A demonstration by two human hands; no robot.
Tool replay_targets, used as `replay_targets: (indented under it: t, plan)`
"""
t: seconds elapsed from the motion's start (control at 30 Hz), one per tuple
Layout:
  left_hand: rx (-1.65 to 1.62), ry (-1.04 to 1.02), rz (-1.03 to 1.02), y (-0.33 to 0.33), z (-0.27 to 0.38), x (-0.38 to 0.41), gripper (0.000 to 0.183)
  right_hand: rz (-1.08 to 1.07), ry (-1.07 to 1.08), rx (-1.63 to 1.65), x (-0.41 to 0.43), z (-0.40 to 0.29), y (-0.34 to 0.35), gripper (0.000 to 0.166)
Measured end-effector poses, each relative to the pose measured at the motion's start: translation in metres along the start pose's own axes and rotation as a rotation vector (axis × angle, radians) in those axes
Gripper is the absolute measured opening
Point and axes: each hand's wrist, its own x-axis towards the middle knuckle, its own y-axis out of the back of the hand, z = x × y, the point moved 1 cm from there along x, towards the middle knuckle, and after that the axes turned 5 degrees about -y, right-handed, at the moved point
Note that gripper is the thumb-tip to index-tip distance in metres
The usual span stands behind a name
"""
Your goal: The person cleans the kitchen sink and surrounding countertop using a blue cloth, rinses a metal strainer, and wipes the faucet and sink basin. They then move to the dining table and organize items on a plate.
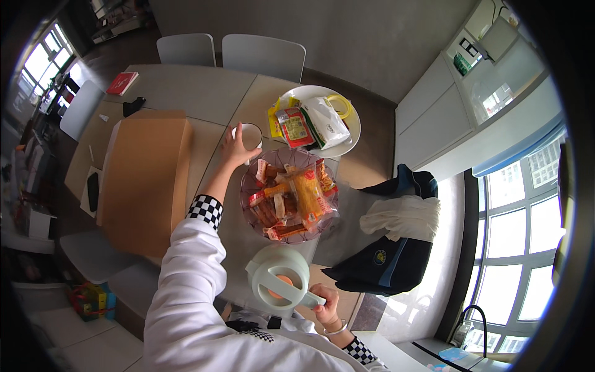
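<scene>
My left hand (238, 149) is at a white mug (249, 136) on the dining table, its fingers spread against the mug's left side and near its handle. In my right hand (325, 304) is the handle of a pale green lidded jug (279, 277) with an orange spot on top. The jug is close to my body, at the table's near edge. Between the mug and the jug sits a clear, pinkish scalloped bowl (246, 218) heaped with wrapped snacks (307, 193). Whether the mug or the jug holds liquid cannot be seen.
A large cardboard box (144, 181) takes up the table's left part. Beyond the bowl is a white plate (354, 132) with food packets and a yellow tape roll. A red book (122, 83) lies at the far left. Clothes (399, 232) drape over a chair on the right.
</scene>
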Motion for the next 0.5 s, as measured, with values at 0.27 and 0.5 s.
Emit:
replay_targets:
  t: [0.27,0.5]
  plan:
    - [-0.055,-0.236,0.158,0.014,0.011,-0.035,0.059,-0.024,0.001,-0.041,0.000,-0.001,-0.001,0.066]
    - [-0.169,-0.313,0.097,0.039,0.041,-0.086,0.051,-0.186,-0.222,0.106,-0.009,0.006,0.005,0.072]
